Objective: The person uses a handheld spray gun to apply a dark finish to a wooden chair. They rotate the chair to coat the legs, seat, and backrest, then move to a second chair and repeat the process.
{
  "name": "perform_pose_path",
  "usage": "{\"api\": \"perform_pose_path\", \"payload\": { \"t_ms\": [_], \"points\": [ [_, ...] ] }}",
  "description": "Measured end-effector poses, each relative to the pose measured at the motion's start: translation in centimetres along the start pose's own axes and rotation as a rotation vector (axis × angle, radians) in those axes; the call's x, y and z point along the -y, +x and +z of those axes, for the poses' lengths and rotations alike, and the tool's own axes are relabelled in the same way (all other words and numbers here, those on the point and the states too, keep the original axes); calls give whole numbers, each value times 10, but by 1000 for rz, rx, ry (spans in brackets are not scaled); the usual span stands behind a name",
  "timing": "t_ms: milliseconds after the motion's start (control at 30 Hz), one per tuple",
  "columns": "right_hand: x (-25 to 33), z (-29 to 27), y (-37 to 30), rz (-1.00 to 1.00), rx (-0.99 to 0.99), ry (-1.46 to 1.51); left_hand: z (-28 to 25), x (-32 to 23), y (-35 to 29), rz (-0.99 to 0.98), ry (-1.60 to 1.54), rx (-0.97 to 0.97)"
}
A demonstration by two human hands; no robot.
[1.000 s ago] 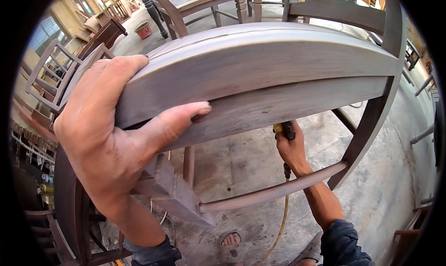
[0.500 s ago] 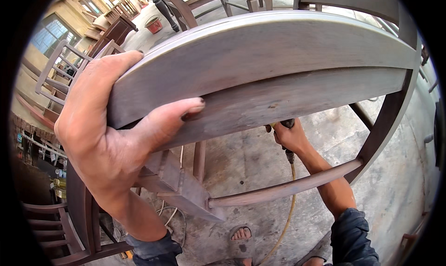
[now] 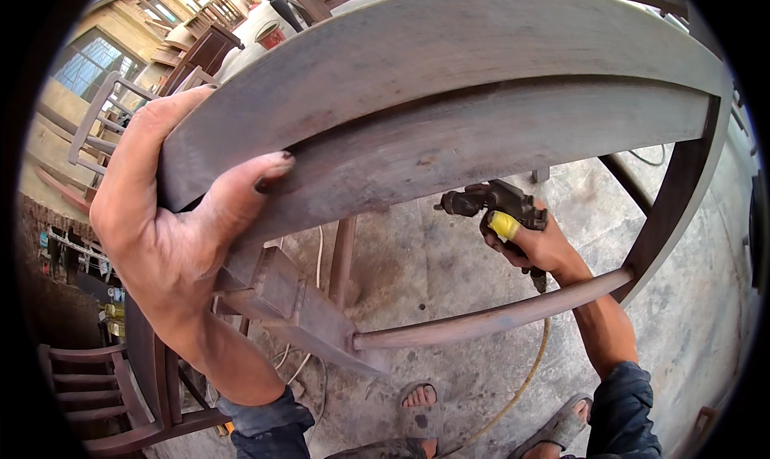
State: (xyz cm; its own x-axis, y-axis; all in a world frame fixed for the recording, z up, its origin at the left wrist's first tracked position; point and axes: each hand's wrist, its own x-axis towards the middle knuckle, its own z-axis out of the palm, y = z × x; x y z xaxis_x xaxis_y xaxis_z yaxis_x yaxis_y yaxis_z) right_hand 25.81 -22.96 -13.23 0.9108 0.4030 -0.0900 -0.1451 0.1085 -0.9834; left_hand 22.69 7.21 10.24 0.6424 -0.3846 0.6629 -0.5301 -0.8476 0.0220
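My left hand (image 3: 180, 218) grips the left end of a dark wooden chair frame (image 3: 433, 66), its thumb on the curved face and its fingers behind the edge. The frame has a wide curved board with a recessed lower panel, a square-sectioned block (image 3: 313, 310) and a rounded rail (image 3: 489, 314). In the gap above the rail, my right hand (image 3: 533, 238) holds a black pistol-shaped air tool (image 3: 513, 202). Its narrow tip points left, below the panel and apart from it. A yellow band covers part of the thumb. From its handle a yellowish hose (image 3: 529, 371) runs to the floor.
Slatted chairs (image 3: 92, 395) stand at the lower left, with more furniture behind the frame. A red bucket (image 3: 269, 35) sits at the far left. White cords (image 3: 319, 258) lie beside the block. My sandalled feet (image 3: 419, 403) are on the concrete floor (image 3: 457, 266).
My right hand has come out from under the panel toward the right and near, so the air tool now shows. The chair frame has tilted, its top edge rising, with my left hand still on it.
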Motion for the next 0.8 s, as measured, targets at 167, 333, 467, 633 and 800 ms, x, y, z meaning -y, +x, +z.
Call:
{"api": "perform_pose_path", "payload": {
  "t_ms": [167, 333, 467, 633, 800],
  "points": [
    [-6, -6, -3, 3, 43, -4, 1, 0, 0, -23, -16, -7],
    [-8, -2, 13, 33, 17, 7, 2, -2, 0, -41, -1, -2],
    [-10, 0, 25, 39, -40, 15, 1, -7, 0, -42, -1, -10],
    [-15, 2, 35, 7, -120, -38, -3, -8, 1, -44, -49, 52],
    [-18, -2, 41, 32, -166, -136, 4, -9, -2, -52, -90, 21]
  ]
}}
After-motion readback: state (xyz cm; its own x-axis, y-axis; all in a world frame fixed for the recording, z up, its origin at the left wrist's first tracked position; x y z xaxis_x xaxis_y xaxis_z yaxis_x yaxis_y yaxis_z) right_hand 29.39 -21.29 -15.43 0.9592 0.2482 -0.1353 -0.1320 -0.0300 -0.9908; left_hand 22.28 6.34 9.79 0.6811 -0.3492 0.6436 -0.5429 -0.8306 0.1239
